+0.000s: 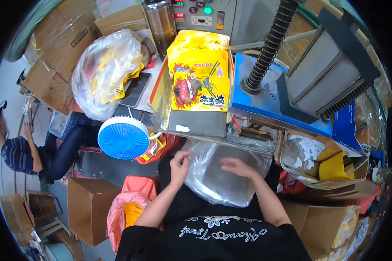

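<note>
A large clear plastic bag [217, 178] lies across my lap, just below the machine's front edge. My left hand [179, 164] pinches the bag's upper left edge. On the bag's upper right part rests my right hand [238, 167], fingers pressing on the film. Right above the hands, a stack of yellow printed pouches [199, 74] sits on the grey feed table [197, 123] of the machine.
A blue round fan [123, 138] stands at my left. A clear bag of yellow pouches [103, 69] lies behind it. At right are a bin of small white pieces [307, 152], a blue machine base [270, 102], cardboard boxes [89, 204]. Another person [19, 150] sits far left.
</note>
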The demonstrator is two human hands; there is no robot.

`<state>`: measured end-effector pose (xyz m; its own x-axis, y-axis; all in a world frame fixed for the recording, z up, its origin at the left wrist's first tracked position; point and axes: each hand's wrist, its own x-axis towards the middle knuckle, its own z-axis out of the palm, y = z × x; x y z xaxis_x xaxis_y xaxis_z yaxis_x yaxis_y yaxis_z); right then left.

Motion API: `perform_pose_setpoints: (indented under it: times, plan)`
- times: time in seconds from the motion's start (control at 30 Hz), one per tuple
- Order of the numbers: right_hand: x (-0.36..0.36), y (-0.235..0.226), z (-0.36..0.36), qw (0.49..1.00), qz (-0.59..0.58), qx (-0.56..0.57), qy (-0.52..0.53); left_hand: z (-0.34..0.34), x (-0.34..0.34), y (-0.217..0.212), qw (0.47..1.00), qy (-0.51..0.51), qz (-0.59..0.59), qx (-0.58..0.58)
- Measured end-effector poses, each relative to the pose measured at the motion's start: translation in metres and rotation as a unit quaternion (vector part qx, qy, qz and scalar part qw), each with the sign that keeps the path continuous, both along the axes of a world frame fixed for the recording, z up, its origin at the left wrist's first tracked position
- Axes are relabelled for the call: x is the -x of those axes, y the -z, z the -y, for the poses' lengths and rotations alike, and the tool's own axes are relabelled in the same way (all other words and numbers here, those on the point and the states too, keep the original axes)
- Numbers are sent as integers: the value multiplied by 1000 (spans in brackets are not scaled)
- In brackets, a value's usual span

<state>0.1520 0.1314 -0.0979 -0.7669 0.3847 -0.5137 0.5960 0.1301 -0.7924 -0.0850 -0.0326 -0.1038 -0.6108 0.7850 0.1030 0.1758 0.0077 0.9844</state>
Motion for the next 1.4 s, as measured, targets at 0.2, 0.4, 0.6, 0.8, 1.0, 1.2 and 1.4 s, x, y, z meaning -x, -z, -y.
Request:
perform_pose_setpoints:
  times: [0.2, 0.4, 0.6, 0.8, 1.0, 1.2, 1.4]
  plan:
    - [-57, 49, -60, 631, -391, 442, 504, -31, -22, -97, 991, 23, -84, -107]
    - [-26, -24, -6, 826, -214, 432, 291, -100, 1, -141, 920, -16, -392, -13]
    - [-52, -31, 35, 906, -175, 313, 225, -137, 5, -128, 880, 18, -466, 94]
    - [-77, -46, 56, 917, -149, 290, 230, -183, 31, -166, 862, -110, -493, -26]
    - [-84, -25, 72, 920, -120, 292, 233, -255, 79, -153, 777, -110, -613, 93]
    - [-79, -11, 74, 922, -122, 282, 234, -250, 80, -153, 754, -32, -647, 110]
    - [-74, 2, 83, 953, -115, 228, 165, -239, 71, -150, 753, 58, -643, 127]
